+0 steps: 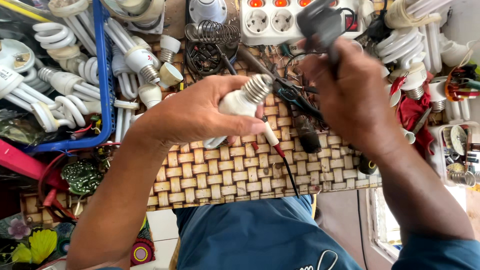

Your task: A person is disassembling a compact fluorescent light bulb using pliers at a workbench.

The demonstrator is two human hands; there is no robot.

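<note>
My left hand grips a white bulb base with a metal screw cap that points up and to the right. My right hand is closed around a dark tool handle; its thin tip reaches toward the screw cap. Both hands hover over a woven mat. A probe with a red and white grip lies on the mat just below the bulb base.
A blue basket at the left holds several spiral lamps. A white power strip with lit red switches sits at the top. More lamps and bulb parts lie at the right, beside a red cloth. A green circuit board lies at the lower left.
</note>
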